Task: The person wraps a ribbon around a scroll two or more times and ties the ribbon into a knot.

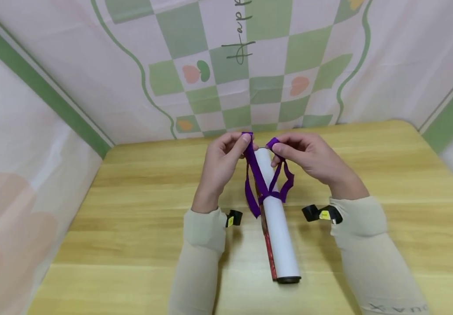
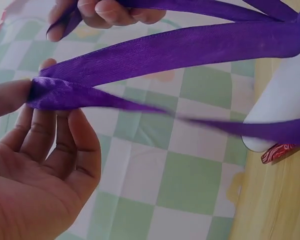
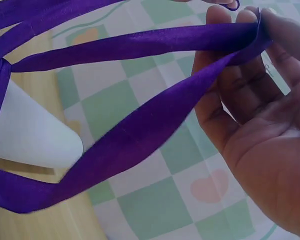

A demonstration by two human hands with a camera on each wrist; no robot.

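A white paper roll [image 1: 280, 236] with a black end lies on the table, and a purple ribbon [image 1: 258, 173] is tied round its middle. My left hand [image 1: 222, 162] pinches one part of the ribbon between thumb and fingers, folded into a loop [image 2: 60, 92]. The right hand [image 1: 309, 157] pinches another folded part of the ribbon [image 3: 255, 47], held up to the right of the roll. From both hands the ribbon runs down to the tie on the roll. Against the left side of the roll lies a narrow red patterned strip [image 1: 269, 258], partly hidden by the roll.
The wooden table [image 1: 139, 227] stretches out on both sides of the roll. Behind it hangs a green and white checked cloth [image 1: 230, 94] with lettering. Black wrist cameras [image 1: 322, 213] stick out from the beige sleeves [image 1: 202, 245].
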